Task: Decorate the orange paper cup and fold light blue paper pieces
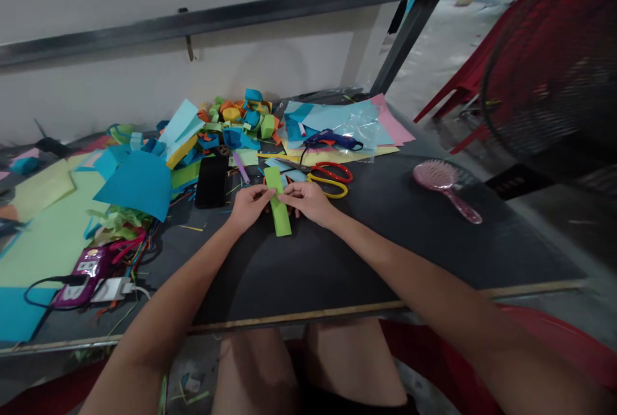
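Paper strip (283, 221) lies between both hands' (252, 204) fingers (light green).

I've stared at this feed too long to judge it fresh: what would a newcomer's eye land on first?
Probably the bright green paper strip, pinched between the left hand and right hand over the dark table. Next, the jumbled heap of colored paper pieces by the wall, then the pink hairbrush, alone on the table's right side.
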The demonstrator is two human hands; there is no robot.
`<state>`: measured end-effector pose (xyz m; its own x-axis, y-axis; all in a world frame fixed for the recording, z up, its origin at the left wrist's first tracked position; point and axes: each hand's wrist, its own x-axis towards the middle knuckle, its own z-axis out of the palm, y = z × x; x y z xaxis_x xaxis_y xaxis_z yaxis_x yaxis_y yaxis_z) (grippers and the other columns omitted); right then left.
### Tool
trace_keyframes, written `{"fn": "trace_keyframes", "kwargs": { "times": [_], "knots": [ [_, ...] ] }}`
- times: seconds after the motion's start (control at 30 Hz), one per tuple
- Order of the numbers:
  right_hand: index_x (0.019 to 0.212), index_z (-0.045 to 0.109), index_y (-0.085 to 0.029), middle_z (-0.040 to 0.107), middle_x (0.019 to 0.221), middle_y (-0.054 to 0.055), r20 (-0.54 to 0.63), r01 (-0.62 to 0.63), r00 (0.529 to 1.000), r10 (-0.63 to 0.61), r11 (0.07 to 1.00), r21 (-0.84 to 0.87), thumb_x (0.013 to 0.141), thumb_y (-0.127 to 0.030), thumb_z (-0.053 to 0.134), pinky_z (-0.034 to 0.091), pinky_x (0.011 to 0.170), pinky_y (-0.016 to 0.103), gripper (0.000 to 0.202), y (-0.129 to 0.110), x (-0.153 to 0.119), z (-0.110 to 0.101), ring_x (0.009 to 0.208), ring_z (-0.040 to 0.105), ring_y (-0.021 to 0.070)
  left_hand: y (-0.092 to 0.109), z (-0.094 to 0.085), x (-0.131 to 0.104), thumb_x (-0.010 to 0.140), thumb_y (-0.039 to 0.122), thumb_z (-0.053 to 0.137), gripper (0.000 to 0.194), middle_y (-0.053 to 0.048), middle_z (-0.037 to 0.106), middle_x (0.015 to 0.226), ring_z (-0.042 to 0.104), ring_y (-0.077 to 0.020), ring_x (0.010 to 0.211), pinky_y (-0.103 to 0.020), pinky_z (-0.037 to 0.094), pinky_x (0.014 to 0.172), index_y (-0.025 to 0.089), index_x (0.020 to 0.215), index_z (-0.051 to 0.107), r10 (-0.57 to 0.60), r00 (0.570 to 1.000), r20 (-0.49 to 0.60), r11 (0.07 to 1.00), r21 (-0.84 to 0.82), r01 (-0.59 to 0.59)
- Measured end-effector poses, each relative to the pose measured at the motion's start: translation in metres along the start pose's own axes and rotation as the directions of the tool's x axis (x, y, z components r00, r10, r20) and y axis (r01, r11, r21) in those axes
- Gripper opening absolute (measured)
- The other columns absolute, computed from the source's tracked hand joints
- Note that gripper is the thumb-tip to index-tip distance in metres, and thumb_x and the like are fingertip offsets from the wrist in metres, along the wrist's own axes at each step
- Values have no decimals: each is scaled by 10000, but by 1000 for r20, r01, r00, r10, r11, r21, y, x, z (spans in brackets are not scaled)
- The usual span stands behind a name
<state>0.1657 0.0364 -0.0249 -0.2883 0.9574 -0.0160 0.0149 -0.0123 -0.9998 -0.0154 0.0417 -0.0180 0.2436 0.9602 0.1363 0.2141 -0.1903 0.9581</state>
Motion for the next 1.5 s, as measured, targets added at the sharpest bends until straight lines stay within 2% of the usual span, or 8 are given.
{"fn": "trace_keyframes", "kwargs": {
  "times": [0.27, 0.5, 0.77, 0.93, 1.03, 1.1, 1.3, 1.5],
  "knots": [
    [735, 629, -170, 633, 567, -4, -19, 12, 1000, -12, 1000, 15, 663, -502, 774, 424, 345, 214, 370, -1, 2, -4, 389, 511, 91, -2, 1, 2, 800, 473, 621, 331, 10, 611, 610, 500, -75, 439, -202, 396, 446, 153, 725, 661, -11, 1000, 13, 1000, 27, 10],
    [720, 592, -168, 633, 543, 1, -9, -4, 1000, 4, 1000, -21, 689, -533, 736, 420, 341, 210, 393, 0, 4, -4, 359, 515, 94, -2, 2, 4, 819, 451, 594, 324, 28, 574, 561, 499, -72, 425, -195, 377, 441, 158, 685, 640, 20, 1000, -17, 993, 118, -18],
    [658, 561, -186, 563, 511, -20, -128, 7, 991, -28, 987, -161, 754, -501, 651, 346, 304, 221, 341, -5, 2, 6, 304, 456, 85, -2, 4, 5, 799, 438, 596, 302, 21, 590, 564, 492, -74, 404, -201, 377, 435, 159, 710, 667, 14, 995, -101, 993, 121, -1],
    [628, 558, -192, 538, 505, -14, -170, -27, 985, -13, 973, -230, 766, -477, 629, 350, 305, 234, 324, -5, 5, 10, 313, 459, 99, -1, 4, 4, 790, 422, 599, 282, 26, 584, 550, 487, -75, 403, -203, 373, 436, 160, 720, 675, 19, 989, -144, 992, 129, 0],
    [633, 581, -194, 522, 504, -14, -196, -43, 981, 2, 977, -210, 752, -489, 639, 362, 302, 241, 323, -4, 7, 12, 334, 453, 104, -1, 3, 4, 789, 429, 604, 286, 27, 586, 557, 487, -74, 413, -201, 373, 440, 164, 699, 658, 10, 986, -166, 995, 98, 6],
    [670, 611, -192, 534, 525, -11, -184, -28, 983, -5, 984, -176, 739, -508, 647, 381, 312, 245, 326, -4, 7, 13, 357, 453, 104, -2, 2, 4, 780, 446, 617, 298, 28, 583, 562, 484, -72, 418, -201, 373, 439, 164, 688, 647, 1, 988, -154, 998, 69, 10],
    [698, 630, -182, 544, 544, -8, -161, 10, 986, -31, 991, -132, 698, -592, 670, 381, 313, 242, 411, -4, 5, 11, 383, 439, 97, -4, -1, 5, 726, 484, 688, 331, 34, 576, 585, 499, -75, 441, -203, 390, 447, 155, 749, 667, 0, 1000, -15, 1000, 29, 1],
    [705, 643, -194, 605, 576, 15, -99, 8, 995, -21, 992, -126, 706, -596, 694, 387, 326, 248, 406, -1, 6, 7, 425, 517, 131, -5, -1, 6, 739, 504, 686, 353, 28, 578, 577, 497, -79, 447, -204, 385, 444, 152, 730, 656, -12, 997, -71, 1000, -11, 11]
  ]
}}
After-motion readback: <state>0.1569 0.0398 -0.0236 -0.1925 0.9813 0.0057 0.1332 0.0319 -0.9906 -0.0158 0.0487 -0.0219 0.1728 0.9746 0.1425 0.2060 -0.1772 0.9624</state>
